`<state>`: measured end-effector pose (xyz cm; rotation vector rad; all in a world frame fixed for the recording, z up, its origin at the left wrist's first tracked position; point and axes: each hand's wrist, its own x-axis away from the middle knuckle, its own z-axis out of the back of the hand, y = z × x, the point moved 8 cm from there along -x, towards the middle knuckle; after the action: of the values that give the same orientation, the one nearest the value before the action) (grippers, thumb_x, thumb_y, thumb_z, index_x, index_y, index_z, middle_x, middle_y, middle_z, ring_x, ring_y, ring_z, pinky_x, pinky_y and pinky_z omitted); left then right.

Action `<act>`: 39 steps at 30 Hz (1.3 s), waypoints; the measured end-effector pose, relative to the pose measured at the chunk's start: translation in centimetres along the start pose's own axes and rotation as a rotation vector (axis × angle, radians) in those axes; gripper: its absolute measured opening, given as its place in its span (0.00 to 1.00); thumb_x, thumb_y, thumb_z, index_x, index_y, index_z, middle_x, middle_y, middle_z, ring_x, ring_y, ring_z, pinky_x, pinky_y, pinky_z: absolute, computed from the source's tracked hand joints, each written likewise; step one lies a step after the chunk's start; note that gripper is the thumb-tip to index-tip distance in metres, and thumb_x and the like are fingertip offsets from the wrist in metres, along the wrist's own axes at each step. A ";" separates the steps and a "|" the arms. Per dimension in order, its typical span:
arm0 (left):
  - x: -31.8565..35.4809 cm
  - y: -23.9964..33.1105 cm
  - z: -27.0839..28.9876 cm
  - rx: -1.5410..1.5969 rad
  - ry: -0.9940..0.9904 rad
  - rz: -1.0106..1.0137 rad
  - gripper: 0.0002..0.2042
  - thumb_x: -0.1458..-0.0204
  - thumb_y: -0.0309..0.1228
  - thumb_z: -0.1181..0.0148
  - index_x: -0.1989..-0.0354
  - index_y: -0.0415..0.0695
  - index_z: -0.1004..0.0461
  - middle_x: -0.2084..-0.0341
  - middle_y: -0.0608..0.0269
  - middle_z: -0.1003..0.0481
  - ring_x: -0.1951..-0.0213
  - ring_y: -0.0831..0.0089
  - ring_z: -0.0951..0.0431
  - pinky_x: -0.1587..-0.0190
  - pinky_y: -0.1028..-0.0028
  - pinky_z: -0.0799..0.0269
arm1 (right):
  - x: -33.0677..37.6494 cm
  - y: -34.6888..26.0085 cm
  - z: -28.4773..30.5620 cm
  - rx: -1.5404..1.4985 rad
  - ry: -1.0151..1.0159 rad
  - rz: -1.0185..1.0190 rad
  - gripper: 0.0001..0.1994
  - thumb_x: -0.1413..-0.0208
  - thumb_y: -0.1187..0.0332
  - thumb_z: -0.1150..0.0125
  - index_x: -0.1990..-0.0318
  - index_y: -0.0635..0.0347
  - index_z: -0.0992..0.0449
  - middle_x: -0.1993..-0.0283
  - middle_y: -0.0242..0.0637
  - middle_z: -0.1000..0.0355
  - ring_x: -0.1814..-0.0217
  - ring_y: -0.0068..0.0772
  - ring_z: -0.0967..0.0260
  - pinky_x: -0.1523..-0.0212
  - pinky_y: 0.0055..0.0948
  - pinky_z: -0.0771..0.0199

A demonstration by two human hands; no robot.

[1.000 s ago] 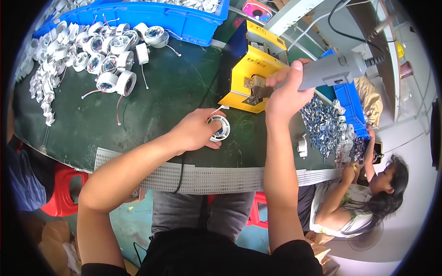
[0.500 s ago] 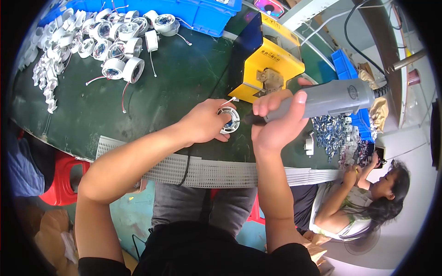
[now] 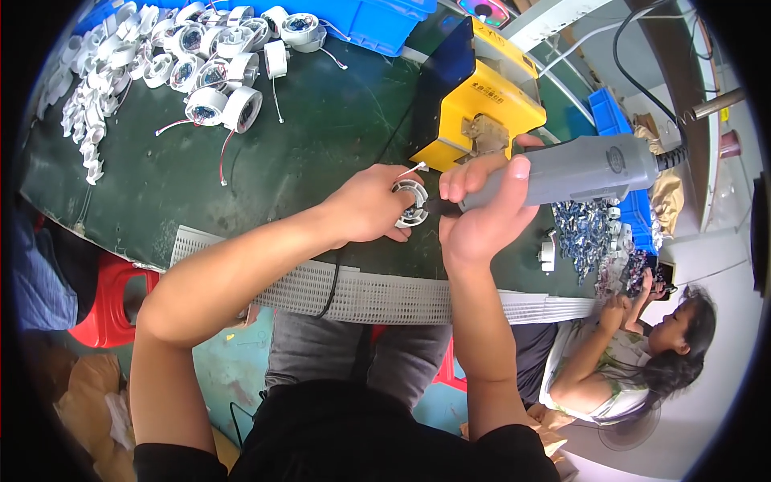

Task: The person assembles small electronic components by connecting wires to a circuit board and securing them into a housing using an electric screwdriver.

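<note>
My left hand is closed round the edge of a small white round plastic housing above the green bench. A short wire with a white connector sticks out over its top, and part of the inside is hidden by my fingers. My right hand wraps round a grey electric screwdriver, held nearly level. The screwdriver's dark nose points left and meets the right side of the housing's rim; whether the bit sits on a screw is too small to tell.
Several similar white housings with wires lie heaped at the far left beside a blue bin. A yellow machine stands beyond my hands. Small blue-and-silver parts are piled at right, near a co-worker. Grey slotted strips line the near edge.
The housing has tilted slightly in my left hand, and its rim is now closer to the screwdriver's nose. The whole view has shifted a little.
</note>
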<state>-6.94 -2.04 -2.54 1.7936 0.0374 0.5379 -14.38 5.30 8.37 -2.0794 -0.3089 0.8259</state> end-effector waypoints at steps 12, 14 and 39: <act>0.0 0.5 -0.2 -0.002 -0.012 -0.007 0.14 0.40 0.26 0.54 0.50 0.34 0.30 0.63 0.52 0.25 0.66 0.68 0.20 0.63 0.71 0.18 | -0.1 0.0 0.0 0.020 -0.015 0.000 0.17 0.39 0.66 0.46 0.49 0.66 0.41 0.83 0.34 0.40 0.85 0.26 0.40 0.80 0.28 0.33; 0.1 0.5 -0.2 -0.012 -0.010 -0.013 0.14 0.40 0.26 0.54 0.50 0.34 0.30 0.63 0.52 0.25 0.66 0.68 0.20 0.63 0.71 0.18 | -0.1 0.0 0.1 0.007 -0.006 0.000 0.17 0.39 0.66 0.46 0.49 0.66 0.41 0.83 0.34 0.40 0.85 0.26 0.40 0.80 0.28 0.33; 7.8 10.6 11.9 -1.227 1.037 -0.555 0.18 0.47 0.32 0.41 0.46 0.45 0.29 0.56 0.44 0.27 0.61 0.48 0.22 0.60 0.55 0.25 | -0.1 -6.7 11.9 1.507 -0.190 0.100 0.25 0.56 0.62 0.27 0.49 0.58 0.26 0.49 0.48 0.30 0.46 0.48 0.32 0.46 0.39 0.31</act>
<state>1.85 -13.66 7.59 0.1633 0.7260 0.7761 -21.73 16.77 8.75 -0.6063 0.2883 0.8728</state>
